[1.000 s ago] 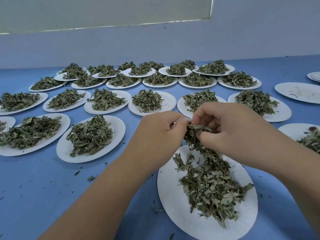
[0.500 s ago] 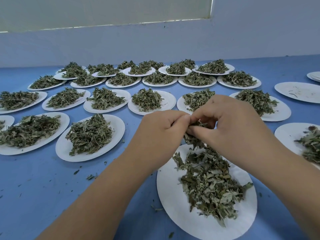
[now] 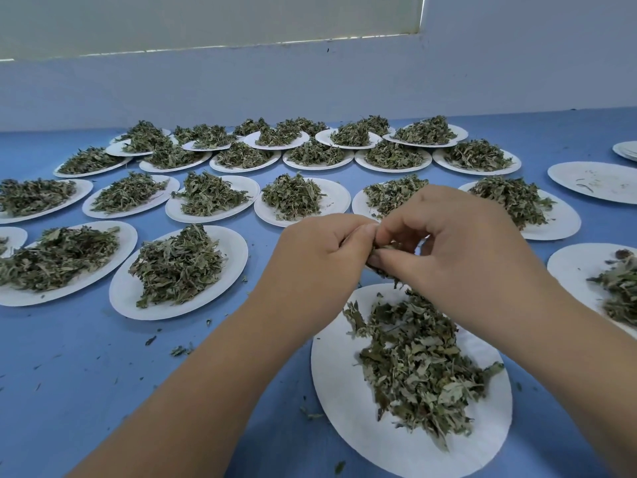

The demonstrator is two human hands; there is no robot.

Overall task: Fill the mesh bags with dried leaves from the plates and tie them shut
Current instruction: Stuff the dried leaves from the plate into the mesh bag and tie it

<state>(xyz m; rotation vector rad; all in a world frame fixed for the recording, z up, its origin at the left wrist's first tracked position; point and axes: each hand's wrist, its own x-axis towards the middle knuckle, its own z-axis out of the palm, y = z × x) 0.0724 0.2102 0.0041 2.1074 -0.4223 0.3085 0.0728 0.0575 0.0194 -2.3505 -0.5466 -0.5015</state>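
Above the far edge of the nearest paper plate [image 3: 344,391], the left hand [image 3: 324,246] and right hand [image 3: 458,250] meet, thumbs nearly touching. Each grip is narrow, fingers curled, pinching one small clump of dried leaves [image 3: 382,257] held clear of the plate; whether a mesh bag sits inside it cannot be told. Below lies a loose leaf pile [image 3: 417,367] on that plate. Rows of leaf-heaped plates [image 3: 238,250] cover the blue surface [image 3: 86,374] beyond and to the left. One nearly bare plate [image 3: 599,182] sits far right, with a plate stack [image 3: 625,150] at the edge behind it. Leaf crumbs [image 3: 181,350] dot the surface.
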